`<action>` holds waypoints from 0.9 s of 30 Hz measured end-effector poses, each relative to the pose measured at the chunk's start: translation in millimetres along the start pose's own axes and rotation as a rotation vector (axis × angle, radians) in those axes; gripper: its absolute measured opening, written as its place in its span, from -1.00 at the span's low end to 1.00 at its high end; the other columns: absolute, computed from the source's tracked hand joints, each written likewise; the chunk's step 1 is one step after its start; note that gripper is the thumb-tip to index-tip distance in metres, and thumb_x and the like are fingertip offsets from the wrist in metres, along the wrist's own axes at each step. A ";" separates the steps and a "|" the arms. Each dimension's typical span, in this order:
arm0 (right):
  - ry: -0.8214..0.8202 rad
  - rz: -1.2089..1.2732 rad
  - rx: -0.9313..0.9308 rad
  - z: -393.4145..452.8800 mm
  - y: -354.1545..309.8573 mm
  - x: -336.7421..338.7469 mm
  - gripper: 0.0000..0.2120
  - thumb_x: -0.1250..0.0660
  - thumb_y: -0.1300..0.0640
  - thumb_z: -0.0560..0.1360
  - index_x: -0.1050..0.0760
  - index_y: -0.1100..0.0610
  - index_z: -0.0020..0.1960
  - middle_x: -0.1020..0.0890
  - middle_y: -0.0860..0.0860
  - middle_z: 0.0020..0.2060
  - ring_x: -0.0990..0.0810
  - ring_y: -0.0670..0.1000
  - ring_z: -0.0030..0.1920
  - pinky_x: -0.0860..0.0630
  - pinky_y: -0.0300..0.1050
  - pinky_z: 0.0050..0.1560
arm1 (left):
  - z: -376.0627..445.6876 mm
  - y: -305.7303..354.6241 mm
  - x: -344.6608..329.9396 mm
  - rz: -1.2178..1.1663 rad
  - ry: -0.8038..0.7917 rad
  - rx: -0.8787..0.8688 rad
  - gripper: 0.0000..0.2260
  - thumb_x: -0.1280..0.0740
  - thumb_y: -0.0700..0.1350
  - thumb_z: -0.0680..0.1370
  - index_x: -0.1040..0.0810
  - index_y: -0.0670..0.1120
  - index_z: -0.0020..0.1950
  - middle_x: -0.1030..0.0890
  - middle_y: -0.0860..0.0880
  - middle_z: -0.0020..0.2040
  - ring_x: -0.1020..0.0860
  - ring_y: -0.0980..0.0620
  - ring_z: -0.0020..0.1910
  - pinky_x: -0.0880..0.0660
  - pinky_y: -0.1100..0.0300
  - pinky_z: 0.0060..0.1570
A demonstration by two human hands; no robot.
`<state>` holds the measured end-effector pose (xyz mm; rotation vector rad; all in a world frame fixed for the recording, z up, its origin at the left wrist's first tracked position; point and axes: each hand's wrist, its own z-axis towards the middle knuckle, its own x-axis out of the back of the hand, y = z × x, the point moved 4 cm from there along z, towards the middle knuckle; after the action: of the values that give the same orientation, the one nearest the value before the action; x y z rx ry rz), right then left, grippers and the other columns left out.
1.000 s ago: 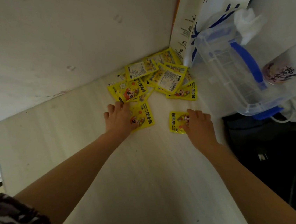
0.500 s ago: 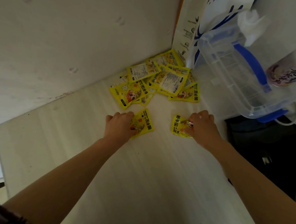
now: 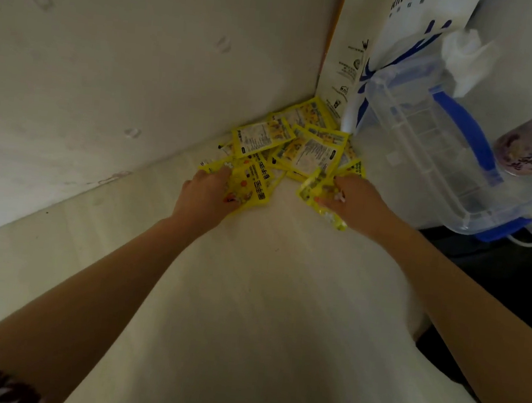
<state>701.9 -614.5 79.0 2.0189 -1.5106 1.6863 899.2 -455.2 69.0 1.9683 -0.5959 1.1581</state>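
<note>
Head view: two bare arms reach to a loose heap of yellow sachets [image 3: 300, 146] lying in the corner of a pale table [image 3: 248, 298], just left of a clear plastic box [image 3: 425, 172] with a blue handle. The sachets are small, flat, glossy squares. Some lie face up with a red-and-orange cartoon figure and bold lettering, others show a white panel of fine print. They look very light, thin and floppy, and slick enough to slide over one another. They are probably best pinched at a sealed edge or corner. The left hand [image 3: 208, 192], the one farther from the box, lies palm down on the near sachet [image 3: 253, 185] at the heap's left edge, fingers bent a little; whether it grips or only presses cannot be told. The right hand [image 3: 356, 201], close to the box's near corner, has its fingers curled round a crumpled sachet [image 3: 308, 189] that appears tilted off the tabletop.
</note>
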 end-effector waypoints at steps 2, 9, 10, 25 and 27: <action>0.068 0.055 -0.002 20.0 -13.9 14.8 -0.64 -0.31 0.01 0.54 -0.28 0.12 -0.33 -0.31 -0.05 -0.41 -0.32 -0.08 -0.38 -0.19 -0.24 -0.44 | 14.9 -1.0 7.0 0.006 0.003 0.019 -0.59 -0.38 0.03 0.49 -0.40 -0.18 0.20 -0.55 -0.22 0.05 -0.42 -0.23 0.15 -0.41 -0.07 0.07; 0.105 -0.025 -0.056 83.4 -32.0 20.2 -0.64 -0.24 -0.04 0.57 -0.24 0.10 -0.30 -0.32 -0.02 -0.35 -0.39 0.09 -0.13 -0.25 -0.11 -0.08 | 40.5 -4.5 -0.6 0.149 0.003 -0.007 -0.41 -0.40 0.12 0.46 -0.35 -0.18 0.36 -0.36 -0.18 0.29 -0.29 -0.22 0.28 -0.34 -0.13 0.22; 0.096 -0.057 -0.063 88.2 -32.3 15.9 -0.65 -0.23 -0.04 0.57 -0.24 0.11 -0.28 -0.36 0.00 -0.31 -0.42 0.14 -0.09 -0.28 -0.06 -0.04 | 39.5 -4.8 -3.9 0.166 0.014 -0.012 -0.41 -0.40 0.12 0.46 -0.36 -0.18 0.35 -0.35 -0.18 0.30 -0.29 -0.22 0.27 -0.33 -0.13 0.22; 0.137 -0.255 -0.169 59.9 -31.7 -15.8 -0.58 -0.33 -0.06 0.49 -0.38 0.12 0.26 -0.37 0.20 0.27 -0.35 0.29 0.29 -0.22 0.26 0.27 | -1.0 -5.0 -27.4 0.218 0.210 -0.079 -0.62 -0.45 -0.03 0.44 -0.48 -0.15 0.18 -0.47 -0.15 0.15 -0.43 -0.21 0.11 -0.39 -0.05 0.09; 0.177 -0.228 -0.109 51.0 -32.1 -19.9 -0.61 -0.32 -0.01 0.50 -0.37 0.12 0.26 -0.39 0.17 0.23 -0.43 0.23 0.22 -0.24 0.26 0.27 | -5.8 -5.4 -28.2 0.212 0.227 -0.088 -0.63 -0.46 -0.04 0.43 -0.48 -0.14 0.15 -0.47 -0.14 0.13 -0.48 -0.20 0.05 -0.41 -0.04 0.03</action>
<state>762.1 -618.3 59.4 1.8523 -1.2355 1.6072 886.5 -446.9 43.9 1.7000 -0.7340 1.4370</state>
